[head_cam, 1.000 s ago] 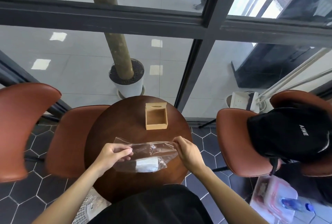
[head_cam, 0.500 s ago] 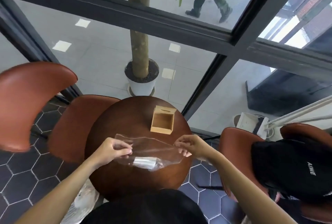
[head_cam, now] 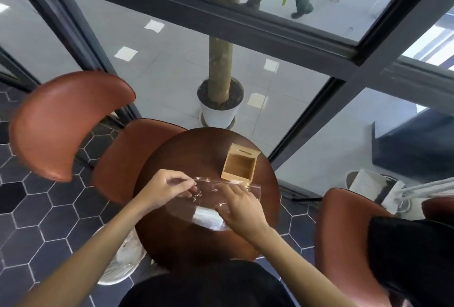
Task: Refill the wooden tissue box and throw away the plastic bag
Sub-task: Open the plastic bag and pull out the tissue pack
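Note:
A clear plastic bag (head_cam: 211, 192) lies on the round dark wooden table (head_cam: 172, 159), with a white stack of tissues (head_cam: 205, 217) inside its near end. My left hand (head_cam: 169, 187) pinches the bag's open left edge. My right hand (head_cam: 239, 204) is inside or on the bag, fingers touching the tissues; I cannot tell which. Just behind the bag stands the light wooden tissue box (head_cam: 239, 166), open and empty, its lid with a slot tipped up at the back.
Brown leather chairs stand left (head_cam: 66, 119) and right (head_cam: 344, 237) of the table; a black garment (head_cam: 412, 257) lies on the right one. A white basket (head_cam: 122, 262) sits on the floor below the table's left edge. Glass wall and potted tree (head_cam: 219, 100) behind.
My right hand left the bag's right edge and moved down to the tissues. The view swung left, so the table and box now sit further right.

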